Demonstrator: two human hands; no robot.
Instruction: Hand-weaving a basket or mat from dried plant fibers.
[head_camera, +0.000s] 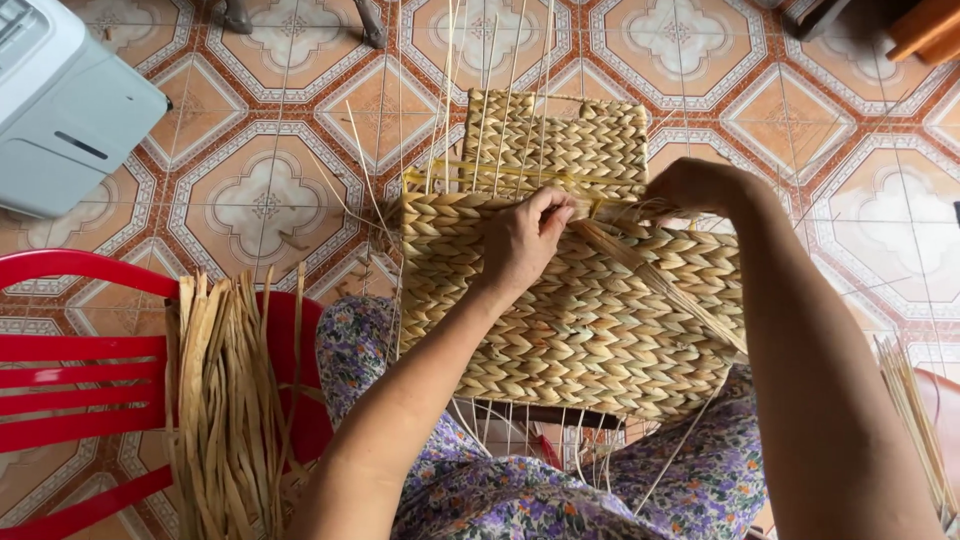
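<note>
Your left hand (525, 235) pinches the flat dried-reed strand (650, 275) against the half-woven tan plaited basket panel (570, 320) on your lap to keep tension, right hand (695, 185) curls at the weave's top edge, grip hidden, spare reed bundle (225, 400) on the red plastic chair (80, 350).

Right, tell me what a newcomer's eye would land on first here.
First the half-woven straw basket in the middle, resting on the person's flowered lap, with thin upright sticks rising from its top edge. Both hands work at that edge: the left hand presses the weave, the right hand pulls a straw strand. At the left, a bundle of dry straw lies on a red plastic chair.
</note>
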